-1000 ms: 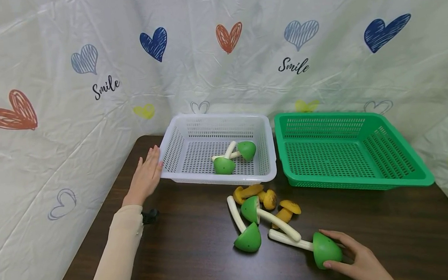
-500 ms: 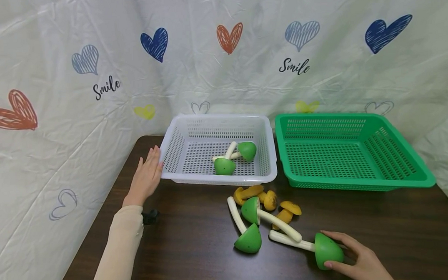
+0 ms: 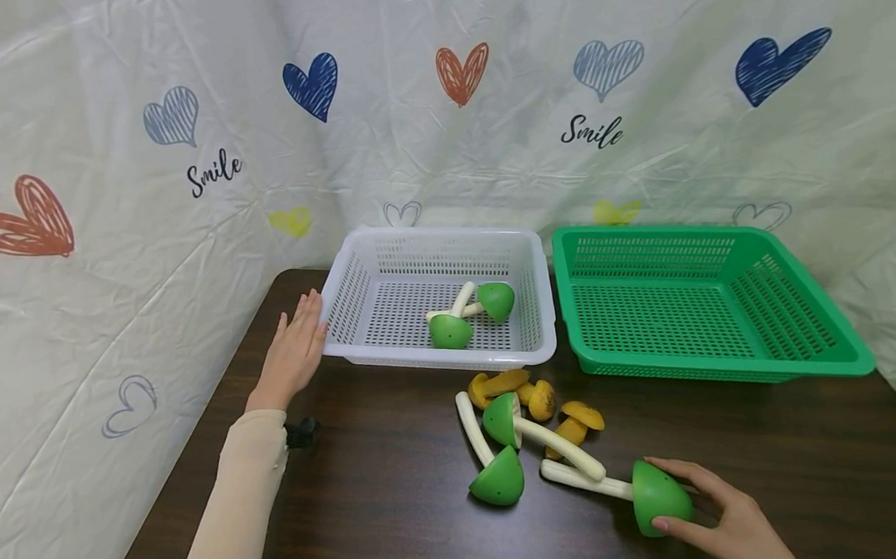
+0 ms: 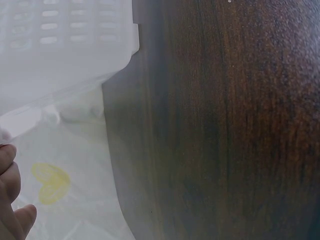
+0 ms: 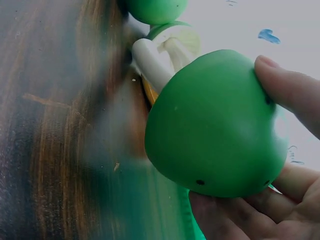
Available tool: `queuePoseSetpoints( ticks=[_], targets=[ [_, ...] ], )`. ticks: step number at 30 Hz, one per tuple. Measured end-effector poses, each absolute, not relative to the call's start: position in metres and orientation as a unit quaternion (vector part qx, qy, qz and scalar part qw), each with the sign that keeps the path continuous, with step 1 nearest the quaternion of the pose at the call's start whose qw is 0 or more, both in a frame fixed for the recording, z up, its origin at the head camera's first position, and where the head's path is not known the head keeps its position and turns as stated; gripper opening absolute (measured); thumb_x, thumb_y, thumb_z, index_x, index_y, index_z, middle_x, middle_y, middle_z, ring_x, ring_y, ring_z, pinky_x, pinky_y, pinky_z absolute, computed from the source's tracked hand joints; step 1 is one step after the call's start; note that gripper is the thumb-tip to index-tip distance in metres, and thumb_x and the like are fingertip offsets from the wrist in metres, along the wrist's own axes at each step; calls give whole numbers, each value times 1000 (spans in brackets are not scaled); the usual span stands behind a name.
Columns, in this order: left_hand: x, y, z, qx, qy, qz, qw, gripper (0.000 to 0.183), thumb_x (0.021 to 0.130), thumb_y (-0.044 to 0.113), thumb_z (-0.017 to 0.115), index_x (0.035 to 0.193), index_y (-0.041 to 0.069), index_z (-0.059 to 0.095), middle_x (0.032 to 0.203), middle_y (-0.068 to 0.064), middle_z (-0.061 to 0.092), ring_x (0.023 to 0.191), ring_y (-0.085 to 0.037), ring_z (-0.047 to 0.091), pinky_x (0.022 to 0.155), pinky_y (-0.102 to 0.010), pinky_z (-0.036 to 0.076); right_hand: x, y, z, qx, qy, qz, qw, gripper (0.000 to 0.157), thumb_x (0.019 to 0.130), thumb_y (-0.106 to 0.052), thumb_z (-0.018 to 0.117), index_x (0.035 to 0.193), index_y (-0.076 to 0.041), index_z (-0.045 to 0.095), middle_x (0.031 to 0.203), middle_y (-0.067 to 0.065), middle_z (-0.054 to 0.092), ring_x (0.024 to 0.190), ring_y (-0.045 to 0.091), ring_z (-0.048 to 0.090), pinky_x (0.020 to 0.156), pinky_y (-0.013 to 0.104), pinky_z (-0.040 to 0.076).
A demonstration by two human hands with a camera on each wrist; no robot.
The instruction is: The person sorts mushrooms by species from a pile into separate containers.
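Note:
At the lower right of the head view, my right hand holds a green-capped toy mushroom by its cap, thumb on the near side and fingers on the far side. The right wrist view shows the green cap large between thumb and fingers. Its white stem points left, with the end by another mushroom's stem. My left hand rests with straight fingers against the left side of the white basket. Inside that basket lie two green-capped mushrooms. In the left wrist view only some fingertips show beside the basket.
Two more green-capped mushrooms lie on the dark wooden table. Several small yellow-brown mushrooms lie in front of the white basket. A green basket stands at the back right. A white sheet with printed hearts hangs behind.
The right hand and the mushroom it holds have shifted very slightly to the right. The left hand stays at the white basket's side.

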State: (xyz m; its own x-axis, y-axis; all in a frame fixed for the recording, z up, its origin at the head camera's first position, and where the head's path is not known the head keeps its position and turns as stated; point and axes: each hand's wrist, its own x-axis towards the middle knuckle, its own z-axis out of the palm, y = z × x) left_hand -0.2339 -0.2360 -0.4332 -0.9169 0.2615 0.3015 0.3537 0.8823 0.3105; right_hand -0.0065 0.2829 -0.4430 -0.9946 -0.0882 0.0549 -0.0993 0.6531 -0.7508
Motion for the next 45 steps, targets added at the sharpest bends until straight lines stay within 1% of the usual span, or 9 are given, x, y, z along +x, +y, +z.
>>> queuePoseSetpoints(
  ticks=[11, 20, 26, 32, 36, 45],
  targets=[
    [-236, -236, -434, -156, -963, -185, 117, 54, 103, 25, 33, 147, -4, 23, 153, -16, 22, 142, -29, 17, 110, -57, 11, -7, 281, -440, 70, -908, 411, 34, 56, 74, -15, 81, 126, -14, 59, 118, -19, 59, 95, -5, 56, 67, 21, 50],
    [-235, -237, -435, -165, -960, -187, 128, 54, 103, 26, 32, 146, -5, 25, 153, -17, 23, 141, -31, 19, 109, -59, 13, -7, 281, -436, 71, -904, 420, 36, 57, 75, -13, 80, 127, -13, 57, 119, -19, 58, 96, -5, 55, 68, 20, 50],
    [-236, -237, -435, -166, -959, -187, 131, 54, 103, 26, 32, 146, -5, 24, 152, -18, 24, 141, -31, 19, 109, -59, 13, -11, 282, -431, 93, -895, 434, 50, 59, 74, -6, 79, 128, -10, 56, 121, -16, 58, 96, -3, 56, 71, 16, 48],
    [-236, -237, -435, -162, -962, -184, 117, 54, 103, 25, 34, 147, -4, 23, 154, -16, 21, 142, -30, 17, 110, -57, 11, -14, 285, -426, 121, -885, 445, 62, 63, 73, 1, 78, 130, -7, 54, 123, -9, 59, 99, -1, 56, 77, 11, 45],
    [-236, -238, -434, -164, -962, -184, 113, 55, 103, 25, 33, 147, -4, 21, 154, -16, 20, 142, -30, 16, 111, -57, 11, -16, 286, -424, 127, -881, 450, 70, 64, 72, 4, 78, 130, -5, 54, 122, -8, 59, 98, 0, 57, 77, 10, 45],
    [-234, -237, -433, -173, -956, -201, 127, 57, 103, 32, 28, 148, -4, 21, 154, -16, 20, 143, -27, 13, 111, -56, 9, -20, 283, -421, 130, -877, 455, 85, 65, 71, 8, 77, 131, -2, 53, 124, -8, 57, 104, -3, 54, 81, 8, 43]
  ],
)
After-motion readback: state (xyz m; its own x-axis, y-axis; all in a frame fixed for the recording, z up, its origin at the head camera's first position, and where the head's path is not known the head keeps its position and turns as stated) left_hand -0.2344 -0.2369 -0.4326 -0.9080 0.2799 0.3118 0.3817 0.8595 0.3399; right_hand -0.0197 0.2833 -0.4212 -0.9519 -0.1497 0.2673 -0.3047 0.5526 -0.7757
